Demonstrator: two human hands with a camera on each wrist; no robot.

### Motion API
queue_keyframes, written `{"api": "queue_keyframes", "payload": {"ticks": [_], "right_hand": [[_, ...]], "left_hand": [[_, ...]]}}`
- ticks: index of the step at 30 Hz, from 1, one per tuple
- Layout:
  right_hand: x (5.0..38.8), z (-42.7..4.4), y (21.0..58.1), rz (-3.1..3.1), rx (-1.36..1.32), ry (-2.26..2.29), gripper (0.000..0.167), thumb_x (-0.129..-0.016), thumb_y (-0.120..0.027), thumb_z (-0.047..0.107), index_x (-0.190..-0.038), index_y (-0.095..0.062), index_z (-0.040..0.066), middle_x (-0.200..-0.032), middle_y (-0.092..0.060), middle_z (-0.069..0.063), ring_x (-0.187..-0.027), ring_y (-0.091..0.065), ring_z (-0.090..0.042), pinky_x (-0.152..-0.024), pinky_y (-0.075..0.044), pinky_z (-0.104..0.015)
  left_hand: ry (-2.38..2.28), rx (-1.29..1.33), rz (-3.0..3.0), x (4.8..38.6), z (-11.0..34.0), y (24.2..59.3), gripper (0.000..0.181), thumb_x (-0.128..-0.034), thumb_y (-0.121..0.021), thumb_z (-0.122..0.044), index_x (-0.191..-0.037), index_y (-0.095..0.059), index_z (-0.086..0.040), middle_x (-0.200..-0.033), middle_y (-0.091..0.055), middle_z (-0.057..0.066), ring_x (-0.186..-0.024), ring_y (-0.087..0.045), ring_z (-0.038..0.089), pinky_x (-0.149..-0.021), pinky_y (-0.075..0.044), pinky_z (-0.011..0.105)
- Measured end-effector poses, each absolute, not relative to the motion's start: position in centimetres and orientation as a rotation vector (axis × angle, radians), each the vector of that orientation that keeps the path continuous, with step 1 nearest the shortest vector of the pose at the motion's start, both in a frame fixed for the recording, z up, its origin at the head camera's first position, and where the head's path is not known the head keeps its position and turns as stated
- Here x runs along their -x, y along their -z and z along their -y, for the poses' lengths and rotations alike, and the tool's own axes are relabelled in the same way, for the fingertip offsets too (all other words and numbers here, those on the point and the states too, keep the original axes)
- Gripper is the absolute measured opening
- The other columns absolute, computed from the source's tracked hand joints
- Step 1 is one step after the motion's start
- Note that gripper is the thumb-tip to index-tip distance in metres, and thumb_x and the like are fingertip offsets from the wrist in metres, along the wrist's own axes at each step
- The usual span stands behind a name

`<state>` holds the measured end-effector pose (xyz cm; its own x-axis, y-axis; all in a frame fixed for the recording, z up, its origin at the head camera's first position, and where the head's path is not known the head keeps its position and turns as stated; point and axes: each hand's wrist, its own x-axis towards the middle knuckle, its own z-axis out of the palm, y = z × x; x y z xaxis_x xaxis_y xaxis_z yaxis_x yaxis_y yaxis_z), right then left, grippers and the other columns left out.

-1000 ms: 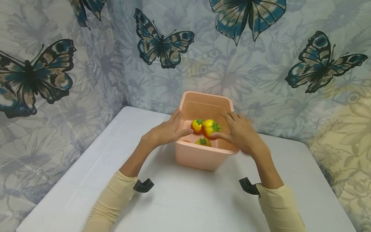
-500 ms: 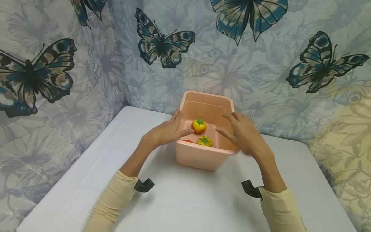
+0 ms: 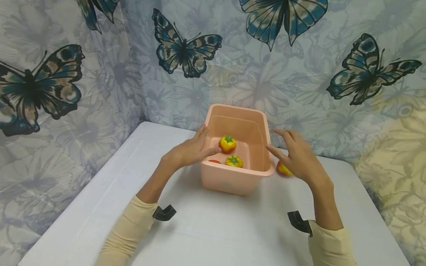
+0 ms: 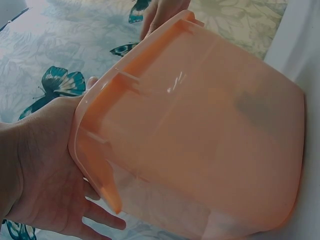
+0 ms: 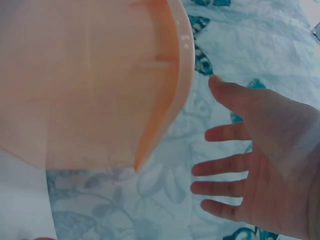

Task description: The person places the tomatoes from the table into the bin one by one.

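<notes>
A peach plastic bin (image 3: 237, 181) stands on the white table. Inside it lie two round yellow-red fruits with green leafy tops, one (image 3: 227, 144) farther back and one (image 3: 234, 161) near the front wall. A sliver of a red item (image 3: 214, 161) shows beside them, mostly hidden. My left hand (image 3: 188, 152) rests on the bin's left rim, fingers straight along the outside and thumb over the inside. To the right of the bin, my right hand (image 3: 301, 159) hovers with spread fingers, holding nothing. Partly beneath it, another yellow-red fruit (image 3: 283, 169) sits on the table.
The white table (image 3: 213, 232) backs onto a floral cloth wall (image 3: 253, 85) printed with large butterflies. Black camera mounts (image 3: 164, 213) jut from both wrists. At the right wrist view's bottom edge, a bit of something red (image 5: 44, 238) shows.
My right hand has moved right, from over the bin to beside it, uncovering the fruit on the table. A fruit seen near that hand earlier no longer shows there. My left hand stays put.
</notes>
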<state>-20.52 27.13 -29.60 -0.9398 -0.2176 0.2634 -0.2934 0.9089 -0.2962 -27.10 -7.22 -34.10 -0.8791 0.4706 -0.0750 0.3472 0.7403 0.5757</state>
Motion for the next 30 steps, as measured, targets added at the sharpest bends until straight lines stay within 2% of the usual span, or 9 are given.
{"api": "queue_keyframes", "payload": {"ticks": [10, 21, 28, 30], "right_hand": [[20.5, -29.8, 30.5, 2.838, -0.307, -0.449, 0.074, -0.104, -0.059, 0.052, -0.156, -0.041, 0.003, -0.148, -0.049, -0.031, -0.132, -0.045, -0.056, -0.104, -0.039, -0.082], [22.4, -32.6, 33.0, 3.049, -0.131, -0.453, 0.087, -0.102, -0.057, 0.058, -0.158, -0.033, -0.004, -0.156, -0.034, -0.042, -0.14, -0.031, -0.066, -0.104, -0.033, -0.086], [24.5, -35.2, 36.6, 3.095, -0.104, -0.496, 0.083, -0.1, -0.069, 0.04, -0.154, -0.034, -0.012, -0.153, -0.038, -0.043, -0.14, -0.036, -0.063, -0.107, -0.035, -0.082], [24.9, -36.0, 37.8, 3.12, -0.095, -0.478, 0.085, -0.098, -0.071, 0.041, -0.154, -0.034, -0.013, -0.152, -0.038, -0.045, -0.138, -0.039, -0.064, -0.106, -0.034, -0.084]], "left_hand": [[-0.846, -0.659, -2.723, 27.1, 7.3, 34.2, 0.115, -0.0905, -0.042, -0.087, -0.169, 0.009, -0.02, -0.177, 0.017, -0.005, -0.163, -0.02, 0.035, -0.129, -0.029, 0.056], [-0.829, -0.643, -2.727, 27.1, 7.3, 34.2, 0.116, -0.0897, -0.041, -0.089, -0.169, 0.01, -0.021, -0.177, 0.019, -0.008, -0.163, -0.022, 0.037, -0.128, -0.031, 0.058], [-0.842, -0.646, -2.715, 27.2, 7.3, 34.2, 0.115, -0.0907, -0.042, -0.087, -0.169, 0.01, -0.021, -0.177, 0.019, -0.007, -0.164, -0.02, 0.034, -0.129, -0.03, 0.056], [-0.85, -0.649, -2.713, 27.2, 7.3, 34.2, 0.115, -0.0904, -0.043, -0.087, -0.169, 0.01, -0.021, -0.177, 0.018, -0.007, -0.164, -0.019, 0.035, -0.129, -0.03, 0.057]]}}
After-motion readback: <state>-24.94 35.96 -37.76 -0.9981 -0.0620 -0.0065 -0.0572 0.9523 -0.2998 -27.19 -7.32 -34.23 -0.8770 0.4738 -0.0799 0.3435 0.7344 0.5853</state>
